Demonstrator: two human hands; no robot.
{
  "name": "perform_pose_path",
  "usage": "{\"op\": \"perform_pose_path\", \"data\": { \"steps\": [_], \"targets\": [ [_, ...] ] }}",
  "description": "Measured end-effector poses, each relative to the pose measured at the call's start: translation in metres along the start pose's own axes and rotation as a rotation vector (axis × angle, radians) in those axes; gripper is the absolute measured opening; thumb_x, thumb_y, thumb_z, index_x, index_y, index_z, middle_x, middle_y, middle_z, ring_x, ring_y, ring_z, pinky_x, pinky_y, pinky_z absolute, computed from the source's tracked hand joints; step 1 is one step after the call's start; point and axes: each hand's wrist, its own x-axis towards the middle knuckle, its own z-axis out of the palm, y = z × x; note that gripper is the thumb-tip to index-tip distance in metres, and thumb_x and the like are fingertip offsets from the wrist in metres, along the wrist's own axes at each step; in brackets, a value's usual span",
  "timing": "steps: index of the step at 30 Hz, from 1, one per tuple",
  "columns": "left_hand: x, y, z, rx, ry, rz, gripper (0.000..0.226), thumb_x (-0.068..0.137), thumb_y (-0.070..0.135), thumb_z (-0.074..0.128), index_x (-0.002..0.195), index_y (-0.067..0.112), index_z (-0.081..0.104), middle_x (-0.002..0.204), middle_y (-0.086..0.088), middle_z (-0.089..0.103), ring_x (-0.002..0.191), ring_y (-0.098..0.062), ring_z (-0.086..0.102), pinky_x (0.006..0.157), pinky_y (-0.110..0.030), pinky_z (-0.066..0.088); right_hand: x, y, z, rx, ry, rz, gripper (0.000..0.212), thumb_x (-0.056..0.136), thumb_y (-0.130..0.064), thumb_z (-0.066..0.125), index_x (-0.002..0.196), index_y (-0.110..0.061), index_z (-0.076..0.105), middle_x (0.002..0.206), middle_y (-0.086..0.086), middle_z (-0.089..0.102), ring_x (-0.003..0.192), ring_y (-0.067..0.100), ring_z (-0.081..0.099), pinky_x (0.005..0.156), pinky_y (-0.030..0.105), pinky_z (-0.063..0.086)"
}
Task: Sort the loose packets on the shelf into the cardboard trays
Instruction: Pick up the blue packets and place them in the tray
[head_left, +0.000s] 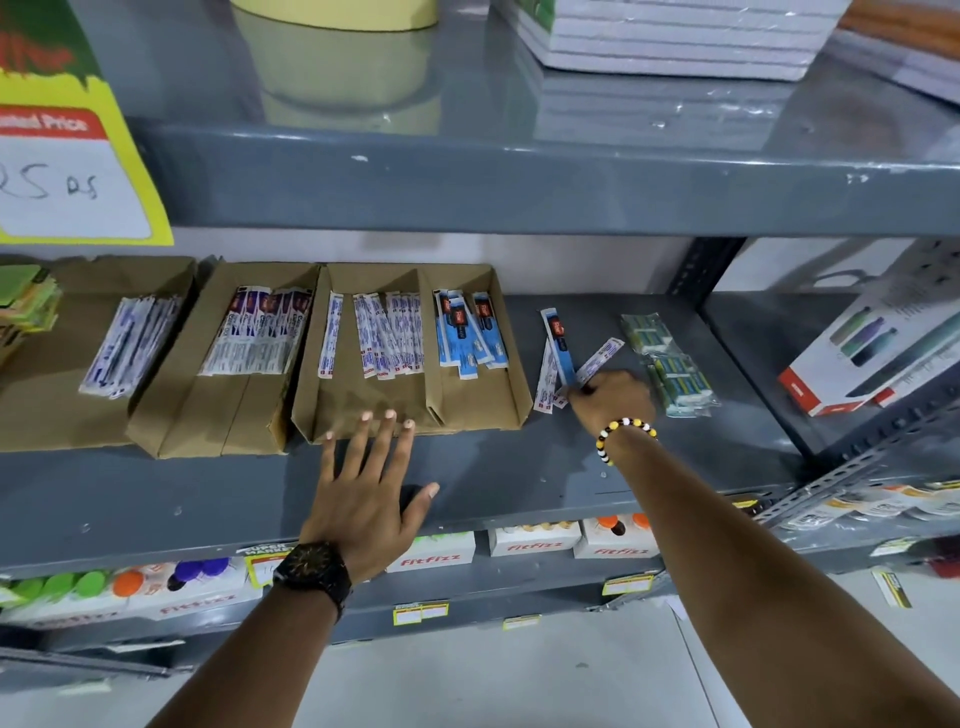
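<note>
Sorting flat sachets on a grey metal shelf.
Folded cardboard trays hold sorted strips; left hand lies spread and empty at a tray front; right hand pinches the loose packets beside the rightmost tray. Thin, light, flexible, probably slippery: best gripped at the ends.

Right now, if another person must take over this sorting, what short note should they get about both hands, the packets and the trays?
Left hand: open, flat on the shelf before the cardboard trays, holding nothing.
Right hand: fingers closed on the loose packets right of the trays.
Done: the trays already hold rows of sorted packets, blue ones in the rightmost section.
Left: the few loose packets by the right hand. The green packs further right are also loose.
</note>
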Motion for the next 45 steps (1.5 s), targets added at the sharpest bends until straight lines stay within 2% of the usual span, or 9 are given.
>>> {"op": "perform_pose_path", "data": {
  "steps": [8, 13, 17, 19, 24, 29, 35, 37, 45],
  "targets": [
    [0.000, 0.001, 0.000, -0.003, -0.005, -0.019, 0.076, 0.097, 0.062, 0.027, 0.156, 0.014, 0.026, 0.162, -0.012, 0.030, 0.151, -0.034, 0.020, 0.117, -0.065, 0.019, 0.000, -0.001, -0.008, 0.283, 0.043, 0.092, 0.013, 0.077, -0.028, 0.073, 0.083, -0.019, 0.079, 0.079, 0.003, 0.076, 0.074, 0.023, 0.067, 0.067, 0.024, 0.048],
    [-0.001, -0.002, -0.004, -0.085, -0.059, -0.054, 0.083, 0.095, 0.070, 0.024, 0.158, 0.017, 0.015, 0.166, -0.009, 0.020, 0.154, -0.031, 0.011, 0.119, -0.063, 0.017, -0.011, 0.003, -0.030, 0.529, 0.147, 0.020, 0.010, 0.080, -0.025, 0.076, 0.084, -0.016, 0.075, 0.082, 0.003, 0.075, 0.075, 0.019, 0.067, 0.073, 0.027, 0.051],
    [0.002, -0.001, -0.022, -0.444, 0.044, -0.172, 0.091, 0.090, 0.075, 0.036, 0.158, 0.019, 0.014, 0.165, -0.010, 0.022, 0.153, -0.028, 0.013, 0.120, -0.057, 0.019, -0.026, 0.013, -0.055, 0.761, 0.114, -0.086, 0.015, 0.084, -0.019, 0.075, 0.097, -0.011, 0.075, 0.084, 0.007, 0.075, 0.065, 0.005, 0.067, 0.068, 0.018, 0.054],
    [0.007, 0.003, -0.043, -0.655, 0.102, -0.234, 0.087, 0.089, 0.064, 0.054, 0.157, 0.022, 0.020, 0.163, -0.002, 0.026, 0.151, -0.021, 0.021, 0.120, -0.045, 0.024, -0.035, 0.016, -0.063, 0.834, 0.068, -0.143, 0.011, 0.084, -0.018, 0.076, 0.095, -0.021, 0.075, 0.085, 0.006, 0.075, 0.068, 0.009, 0.067, 0.070, 0.024, 0.055],
    [0.029, 0.013, -0.092, -1.187, 0.081, -0.321, 0.081, 0.077, 0.061, 0.072, 0.147, 0.036, 0.040, 0.146, 0.013, 0.049, 0.122, -0.006, 0.058, 0.103, -0.038, 0.049, -0.055, 0.010, -0.089, 0.950, -0.098, -0.303, 0.012, 0.086, -0.010, 0.072, 0.093, -0.020, 0.074, 0.078, 0.000, 0.073, 0.067, 0.008, 0.060, 0.065, 0.019, 0.052],
    [0.035, 0.026, -0.124, -1.347, 0.066, -0.319, 0.075, 0.078, 0.050, 0.068, 0.146, 0.030, 0.044, 0.141, 0.016, 0.054, 0.109, 0.002, 0.064, 0.093, -0.032, 0.054, -0.073, -0.002, -0.107, 0.881, -0.307, -0.316, 0.014, 0.084, -0.001, 0.071, 0.085, -0.015, 0.073, 0.078, 0.011, 0.069, 0.069, 0.017, 0.057, 0.060, 0.019, 0.051],
    [0.023, 0.026, -0.130, -1.461, 0.097, -0.424, 0.019, 0.091, 0.023, 0.069, 0.108, 0.032, 0.068, 0.102, 0.006, 0.074, 0.086, -0.011, 0.069, 0.069, -0.026, 0.055, -0.090, -0.014, -0.113, 0.863, -0.513, -0.321, 0.012, 0.085, 0.001, 0.069, 0.082, -0.010, 0.074, 0.080, 0.012, 0.068, 0.073, 0.019, 0.054, 0.059, 0.021, 0.048],
    [0.017, 0.025, -0.132, -1.430, 0.098, -0.418, 0.012, 0.091, 0.020, 0.069, 0.102, 0.026, 0.070, 0.101, -0.004, 0.072, 0.077, -0.008, 0.067, 0.064, -0.023, 0.053, -0.094, -0.017, -0.116, 0.855, -0.538, -0.338, 0.012, 0.085, 0.000, 0.069, 0.082, -0.010, 0.074, 0.083, 0.016, 0.067, 0.074, 0.021, 0.053, 0.058, 0.019, 0.047],
    [0.006, 0.029, -0.142, -1.506, 0.095, -0.453, 0.008, 0.092, 0.017, 0.068, 0.092, 0.020, 0.076, 0.084, 0.005, 0.077, 0.076, -0.009, 0.063, 0.064, -0.022, 0.053, -0.100, -0.018, -0.126, 0.970, -0.537, -0.309, 0.013, 0.082, -0.002, 0.073, 0.086, -0.013, 0.077, 0.081, 0.014, 0.071, 0.069, 0.019, 0.058, 0.059, 0.023, 0.047]
  ]
}}
